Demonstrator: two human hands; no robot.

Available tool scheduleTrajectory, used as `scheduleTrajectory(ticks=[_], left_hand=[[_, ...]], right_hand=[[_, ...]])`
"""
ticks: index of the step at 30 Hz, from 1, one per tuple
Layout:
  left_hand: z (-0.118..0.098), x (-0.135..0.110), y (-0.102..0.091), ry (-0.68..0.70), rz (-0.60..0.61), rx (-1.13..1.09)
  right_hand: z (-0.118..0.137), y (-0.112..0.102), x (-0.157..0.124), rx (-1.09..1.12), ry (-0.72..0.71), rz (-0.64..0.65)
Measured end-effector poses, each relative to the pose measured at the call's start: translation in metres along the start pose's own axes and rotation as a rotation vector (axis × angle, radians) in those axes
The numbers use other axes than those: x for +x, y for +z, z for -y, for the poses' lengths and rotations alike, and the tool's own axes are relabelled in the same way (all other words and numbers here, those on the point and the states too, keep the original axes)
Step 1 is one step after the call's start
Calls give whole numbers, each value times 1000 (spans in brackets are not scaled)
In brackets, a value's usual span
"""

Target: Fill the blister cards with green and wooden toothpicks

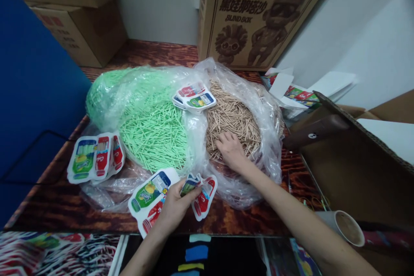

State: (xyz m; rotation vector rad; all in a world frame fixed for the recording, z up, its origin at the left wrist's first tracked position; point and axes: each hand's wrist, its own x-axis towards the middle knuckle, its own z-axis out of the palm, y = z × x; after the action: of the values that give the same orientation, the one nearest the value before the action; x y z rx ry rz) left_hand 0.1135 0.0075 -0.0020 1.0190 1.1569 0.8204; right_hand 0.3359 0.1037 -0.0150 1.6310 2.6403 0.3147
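My left hand (174, 207) is closed on a small printed bottle-shaped packet (203, 196), held above the near edge of the wooden table (58, 207). My right hand (230, 150) reaches into a clear plastic bag of brown sticks (236, 116), fingers curled down among them; what they pinch is hidden. Beside it lies a bag of green sticks (152, 129). A stack of printed packets (194, 97) rests on top between the two bags. Another printed packet (147, 192) lies under my left hand.
More printed packets (95, 155) lie at the left of the table. A large printed cardboard box (258, 13) stands behind, other boxes (80, 21) at back left. An open brown carton (355, 168) sits at the right, a paper cup (349, 226) near it.
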Motion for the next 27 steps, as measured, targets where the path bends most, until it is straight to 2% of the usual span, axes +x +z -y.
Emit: scheduleTrajectory(ticks=[3,5,8,12,17,20,23,25,27], left_hand=[[1,1,1,-1,24,-2],[2,1,-1,-6,27,0],[5,0,-3,-9,11,3],[6,-1,-5,-35,8,-32],[9,0,-3,-49,10,-38],[11,1,-3,-32,14,-15],[10,1,-3,-46,19,1],[9,0,-3,-60,20,4],[8,0,-3,-66,19,7]], right_hand=[[-2,-4,0,-15,-69,16],[-6,-2,1,11,-67,19],[-13,4,3,108,10,-1],[-24,6,10,355,157,-41],[-41,-8,22,815,349,-74],[-46,-18,25,1235,467,-116],[-48,-22,22,1669,578,-73],[-49,-21,18,1846,662,-58],[-48,-18,14,1938,737,-104]])
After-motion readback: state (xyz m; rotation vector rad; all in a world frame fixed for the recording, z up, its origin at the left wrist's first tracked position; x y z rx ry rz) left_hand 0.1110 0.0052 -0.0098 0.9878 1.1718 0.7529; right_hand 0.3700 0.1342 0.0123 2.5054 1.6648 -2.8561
